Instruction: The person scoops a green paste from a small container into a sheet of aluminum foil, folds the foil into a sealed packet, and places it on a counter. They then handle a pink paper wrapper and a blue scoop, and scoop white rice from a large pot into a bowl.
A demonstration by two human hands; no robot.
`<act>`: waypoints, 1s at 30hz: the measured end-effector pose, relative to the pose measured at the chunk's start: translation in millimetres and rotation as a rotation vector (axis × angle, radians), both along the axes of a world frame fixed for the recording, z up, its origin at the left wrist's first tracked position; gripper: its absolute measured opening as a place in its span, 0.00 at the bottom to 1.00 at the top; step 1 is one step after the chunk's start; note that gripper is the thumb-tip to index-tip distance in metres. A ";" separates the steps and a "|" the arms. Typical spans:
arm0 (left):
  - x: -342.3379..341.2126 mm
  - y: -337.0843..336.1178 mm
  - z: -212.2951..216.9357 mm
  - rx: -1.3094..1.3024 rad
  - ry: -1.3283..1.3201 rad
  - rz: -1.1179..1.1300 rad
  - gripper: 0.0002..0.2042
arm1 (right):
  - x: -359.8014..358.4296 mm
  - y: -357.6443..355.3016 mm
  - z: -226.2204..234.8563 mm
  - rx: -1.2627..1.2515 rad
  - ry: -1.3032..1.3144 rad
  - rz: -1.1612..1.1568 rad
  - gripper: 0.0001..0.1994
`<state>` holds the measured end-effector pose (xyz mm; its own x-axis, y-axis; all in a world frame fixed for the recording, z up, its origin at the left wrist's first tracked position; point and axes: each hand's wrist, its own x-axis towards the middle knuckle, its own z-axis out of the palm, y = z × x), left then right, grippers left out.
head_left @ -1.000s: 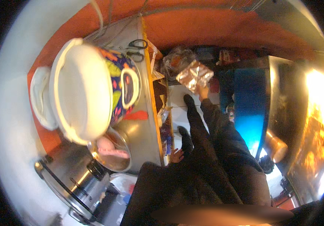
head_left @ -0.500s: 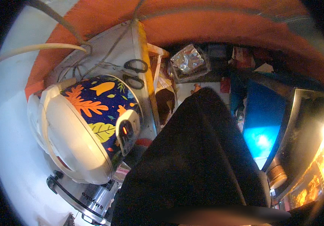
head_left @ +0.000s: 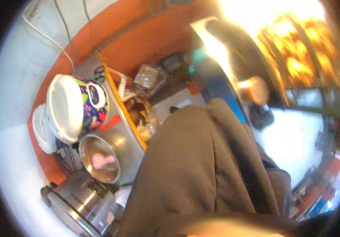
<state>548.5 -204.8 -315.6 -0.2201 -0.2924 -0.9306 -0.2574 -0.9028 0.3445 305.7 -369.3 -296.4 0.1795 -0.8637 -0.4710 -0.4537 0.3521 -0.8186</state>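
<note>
Neither of my hands shows in this view. Brown cloth of my clothing fills the lower middle, with a dark foot tip beyond it. On the left stands a rice cooker with a white lid, its dark blue body patterned with colourful leaves. Beside it, a round metal pot is tipped toward the view, with a pinkish piece inside that I cannot make out. Below the pot is a silver cooker with a dark rim.
A yellow-edged board runs along the left surface. Past it lie a clear plastic package and loose bags. At upper right, a brightly lit case holds blurred golden items. Near it are a blue panel and white floor tiles.
My view has swung to the right, bringing the lit case and white tiles further in. The rice cooker looks smaller, and the metal pot now shows. Both hands remain out of sight.
</note>
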 end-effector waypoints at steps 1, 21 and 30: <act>-6.9 8.1 -4.2 -0.023 0.027 -0.064 0.20 | -11.0 62.9 -4.0 0.076 0.006 0.018 0.31; -501.3 191.5 258.1 -0.782 0.963 -0.587 0.18 | -172.1 701.0 -10.6 0.548 -0.101 -1.122 0.39; -826.5 162.5 220.4 -1.460 0.472 -0.274 0.45 | -337.7 810.9 44.5 0.498 -0.400 -1.674 0.21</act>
<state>-278.0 -42.3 -95.2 -0.5960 -0.7524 0.2804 0.0282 0.3294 0.9438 -32.0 441.6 -252.0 -0.4927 -0.0326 -0.8696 0.7885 0.4061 -0.4620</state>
